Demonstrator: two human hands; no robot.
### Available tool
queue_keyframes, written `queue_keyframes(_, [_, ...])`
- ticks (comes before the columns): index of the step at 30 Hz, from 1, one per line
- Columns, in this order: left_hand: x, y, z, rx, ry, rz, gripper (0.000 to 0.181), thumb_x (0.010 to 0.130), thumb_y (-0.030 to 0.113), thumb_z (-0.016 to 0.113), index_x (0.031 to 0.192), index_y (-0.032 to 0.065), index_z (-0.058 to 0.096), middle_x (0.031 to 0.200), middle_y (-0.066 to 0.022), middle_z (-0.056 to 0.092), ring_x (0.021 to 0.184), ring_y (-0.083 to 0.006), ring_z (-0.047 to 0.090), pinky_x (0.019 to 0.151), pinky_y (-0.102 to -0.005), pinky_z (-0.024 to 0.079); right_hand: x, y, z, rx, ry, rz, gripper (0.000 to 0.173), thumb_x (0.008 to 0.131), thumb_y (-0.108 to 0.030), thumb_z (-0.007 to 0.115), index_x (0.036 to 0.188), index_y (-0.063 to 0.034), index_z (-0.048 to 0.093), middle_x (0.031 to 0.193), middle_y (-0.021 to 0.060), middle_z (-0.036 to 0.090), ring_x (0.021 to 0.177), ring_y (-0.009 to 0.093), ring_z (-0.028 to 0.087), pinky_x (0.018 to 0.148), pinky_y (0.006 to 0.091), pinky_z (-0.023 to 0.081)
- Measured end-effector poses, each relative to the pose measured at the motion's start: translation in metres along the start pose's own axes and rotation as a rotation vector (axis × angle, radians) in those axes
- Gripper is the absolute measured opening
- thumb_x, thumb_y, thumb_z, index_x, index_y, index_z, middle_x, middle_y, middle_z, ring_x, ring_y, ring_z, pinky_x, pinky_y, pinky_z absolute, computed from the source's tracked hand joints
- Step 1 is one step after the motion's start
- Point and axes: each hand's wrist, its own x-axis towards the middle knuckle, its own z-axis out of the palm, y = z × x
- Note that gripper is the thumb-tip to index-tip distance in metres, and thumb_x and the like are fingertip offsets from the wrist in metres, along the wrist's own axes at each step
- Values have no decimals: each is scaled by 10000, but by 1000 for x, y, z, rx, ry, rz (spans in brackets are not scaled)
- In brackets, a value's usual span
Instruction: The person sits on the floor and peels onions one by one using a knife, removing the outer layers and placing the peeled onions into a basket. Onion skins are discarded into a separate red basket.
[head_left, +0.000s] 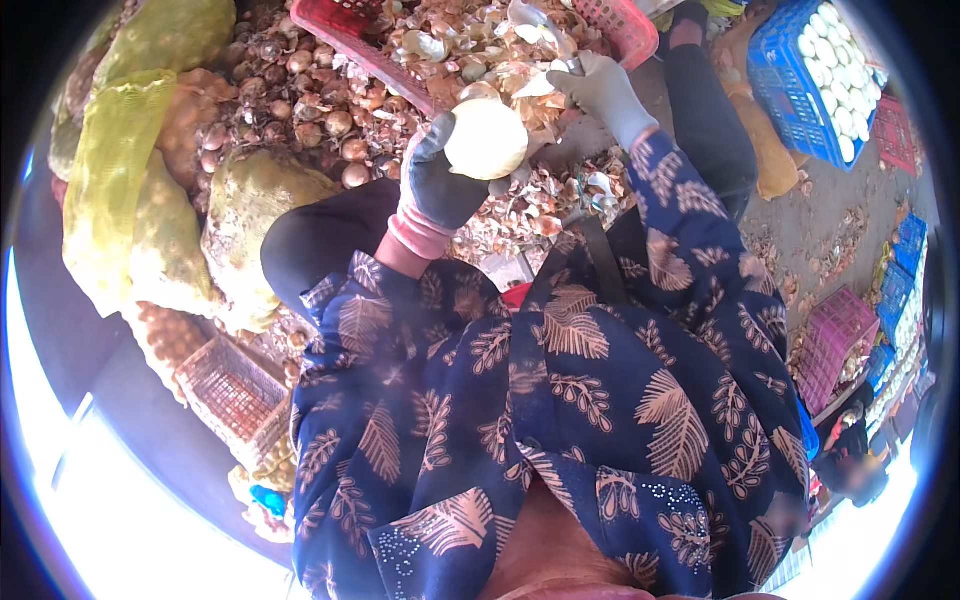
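Note:
My left hand, in a pink and dark grey glove, holds a large pale peeled onion from its left side and below. My right hand, in a light grey glove, is to the right of the onion, apart from it. Its fingers close on a small tool, apparently a knife, whose blade points up and left and is partly hidden among pale peel. Both hands are in front of a red plastic basket heaped with onion skins.
Unpeeled onions lie in a pile at left, beside yellow mesh sacks. A blue crate of peeled onions stands upper right, near another person's leg. A pink crate stands at right, an old wicker-like crate lower left.

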Motion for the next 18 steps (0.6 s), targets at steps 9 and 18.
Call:
queue_keyframes(9, [-2,9,51,327,114,197,656,928,273,684,1458,14,398,1365,-169,545,1219,-311,581,982,-437,536,-95,-44,4,929,-370,12,473,911,-392,728,1184,-15,645,778,33,657,458,46,500,348,188,347])
queue_keyframes(18, [-4,7,37,302,198,125,656,908,223,712,1453,29,401,1284,-158,575,1141,-291,615,1009,-481,519,-112,-65,15,479,-34,-212,220,907,-173,726,1073,-30,701,728,-14,652,638,33,614,559,206,504])
